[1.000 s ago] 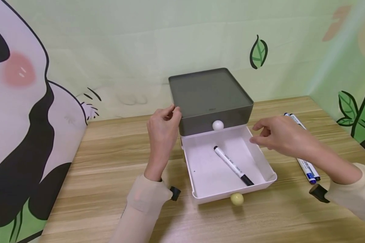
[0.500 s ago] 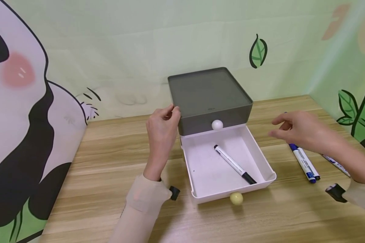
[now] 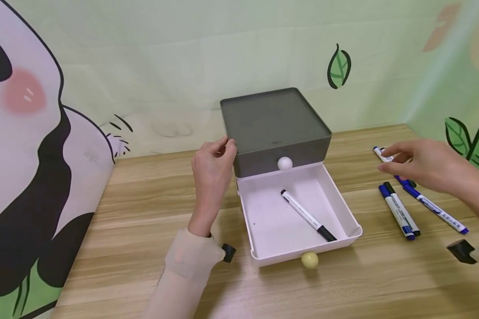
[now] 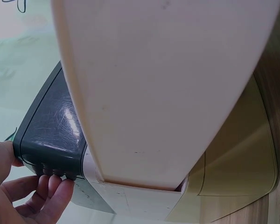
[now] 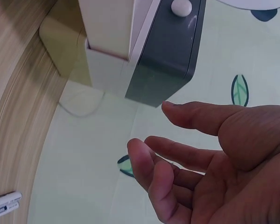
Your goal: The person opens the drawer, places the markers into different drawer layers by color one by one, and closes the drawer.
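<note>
A desktop drawer unit (image 3: 277, 122) with a dark grey top tier stands on the table. Its white drawer (image 3: 271, 235) is pulled out, and a white marker with a black cap (image 3: 303, 212) lies slantwise inside. My left hand (image 3: 213, 166) grips the grey tier at its front left edge; in the left wrist view the fingers (image 4: 56, 198) curl against its side. To the right of the unit, my right hand (image 3: 427, 164) hovers with loosely bent fingers and nothing in them. Beneath and in front of it lie a pair of markers (image 3: 399, 210) and a blue marker (image 3: 435, 208).
More markers (image 3: 381, 153) lie further back, partly covered by the right hand. A white knob (image 3: 285, 163) sits on the grey tier and a yellow knob (image 3: 310, 260) on the white drawer. Behind stands a printed backdrop (image 3: 175, 79). An olive tier (image 4: 242, 154) shows below the white drawer.
My right hand has moved right, from beside the open drawer to above the markers. The marker in the drawer has rolled slightly to the right. My left hand stays put.
</note>
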### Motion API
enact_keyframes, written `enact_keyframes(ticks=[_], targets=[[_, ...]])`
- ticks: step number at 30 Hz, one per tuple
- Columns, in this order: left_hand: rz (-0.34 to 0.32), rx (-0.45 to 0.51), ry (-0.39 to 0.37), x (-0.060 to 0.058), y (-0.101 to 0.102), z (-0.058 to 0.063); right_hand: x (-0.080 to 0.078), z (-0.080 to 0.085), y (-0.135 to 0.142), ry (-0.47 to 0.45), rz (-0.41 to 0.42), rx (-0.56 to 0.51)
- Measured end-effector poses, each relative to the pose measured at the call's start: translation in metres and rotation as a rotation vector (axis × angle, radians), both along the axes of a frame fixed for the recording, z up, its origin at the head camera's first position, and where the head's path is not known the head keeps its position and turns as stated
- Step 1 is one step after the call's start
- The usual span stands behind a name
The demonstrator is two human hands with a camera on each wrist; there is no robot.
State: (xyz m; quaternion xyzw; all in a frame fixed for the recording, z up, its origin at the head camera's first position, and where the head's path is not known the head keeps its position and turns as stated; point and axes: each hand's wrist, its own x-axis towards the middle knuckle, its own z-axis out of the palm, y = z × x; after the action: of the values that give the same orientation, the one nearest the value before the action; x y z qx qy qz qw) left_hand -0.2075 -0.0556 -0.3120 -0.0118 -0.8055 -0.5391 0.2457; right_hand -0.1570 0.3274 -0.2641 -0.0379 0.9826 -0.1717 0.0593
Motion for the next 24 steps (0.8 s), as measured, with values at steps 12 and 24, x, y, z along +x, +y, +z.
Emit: enact_keyframes(ticks=[12,24], targets=[[-0.001,0.003,-0.001,0.001,0.000,0.000,-0.004,-0.009,0.028,-0.032,-0.051,-0.010],[-0.001,0.008,0.009,0.002,0.001,-0.001,-0.006,-0.032,0.052,-0.090,-0.085,-0.022]])
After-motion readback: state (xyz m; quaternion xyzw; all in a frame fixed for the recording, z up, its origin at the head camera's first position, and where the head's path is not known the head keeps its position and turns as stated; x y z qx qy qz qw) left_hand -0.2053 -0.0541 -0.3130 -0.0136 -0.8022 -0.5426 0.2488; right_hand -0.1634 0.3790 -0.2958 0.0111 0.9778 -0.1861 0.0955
